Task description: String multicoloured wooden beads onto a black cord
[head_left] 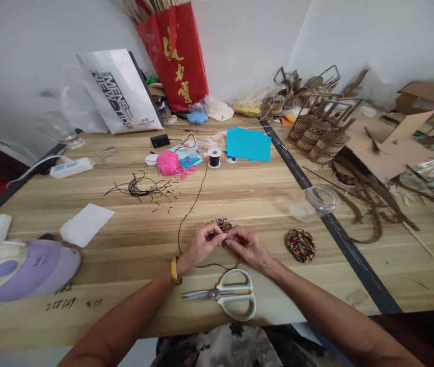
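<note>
My left hand [202,243] and my right hand [250,248] meet at the middle of the table's near part, thumbs and fingers pinched together. Just beyond the fingertips lies a cluster of small dark, multicoloured beads [223,224]. A thin black cord [191,210] runs from the black spool [214,158] down behind my left hand, then loops below the fingers up to my right hand. What the left fingertips pinch is too small to make out. Scissors [236,294] with pale handles lie nearer me, blades pointing left. Right of my hands rests a coil of colourful beads [300,245].
Cut black cords [140,187] and pink yarn [168,162] lie at left, blue sheets [248,145] behind. A purple-white device [33,270] stands at far left. A clear tape roll [321,199], woven baskets [318,135] and cardboard [388,148] occupy the right.
</note>
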A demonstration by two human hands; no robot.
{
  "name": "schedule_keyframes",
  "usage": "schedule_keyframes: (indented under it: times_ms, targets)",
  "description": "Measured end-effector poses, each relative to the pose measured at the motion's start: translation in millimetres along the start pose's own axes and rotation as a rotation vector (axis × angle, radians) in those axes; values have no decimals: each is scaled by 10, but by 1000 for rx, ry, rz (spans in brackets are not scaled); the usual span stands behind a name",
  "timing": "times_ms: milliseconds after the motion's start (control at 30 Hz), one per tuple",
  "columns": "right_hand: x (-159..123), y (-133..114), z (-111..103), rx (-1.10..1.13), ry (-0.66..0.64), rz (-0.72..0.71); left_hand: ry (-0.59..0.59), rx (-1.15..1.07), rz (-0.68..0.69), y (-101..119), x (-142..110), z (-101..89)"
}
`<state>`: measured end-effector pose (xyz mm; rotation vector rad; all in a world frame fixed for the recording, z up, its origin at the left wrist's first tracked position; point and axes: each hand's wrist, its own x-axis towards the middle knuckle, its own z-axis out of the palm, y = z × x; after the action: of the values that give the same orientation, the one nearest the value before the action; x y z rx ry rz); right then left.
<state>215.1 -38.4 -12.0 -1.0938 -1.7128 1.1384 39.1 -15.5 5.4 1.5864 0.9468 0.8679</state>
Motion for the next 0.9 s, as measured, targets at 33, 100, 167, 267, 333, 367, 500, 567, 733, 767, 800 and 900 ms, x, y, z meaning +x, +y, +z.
schedule_keyframes:
  times_ms: [33,100,167,267,333,367,500,567,733,767,800,900]
  targets:
    - [2,4,-3,-22,9,-9,1,4,1,2,1,-2]
    - [4,9,-10,-62,26,-26,-4,15,5,1,3,-9]
    - [5,8,-16,-93,29,-46,-12,34,12,-4,5,-17]
    - [8,3,-21,-130,24,-74,-12,70,21,-23,8,-25]
    - [10,5,-24,-145,27,-79,-8,79,22,-40,9,-26]
    - [12,10,-26,-152,29,-79,-7,82,21,-48,10,-26]
    - [14,49,-32,-190,30,-106,-3,111,18,-60,12,-30]
    - [15,66,-33,-205,28,-118,-3,119,15,-59,14,-37]
    - [18,63,-33,-186,16,-103,-3,118,5,-65,17,-51]
    - [19,59,-33,-182,11,-100,-1,121,5,-69,14,-52]
    - [19,57,-33,-178,7,-96,-1,123,7,-73,10,-51]
    - [18,60,-34,-165,19,-72,-4,103,14,-79,-7,-55]
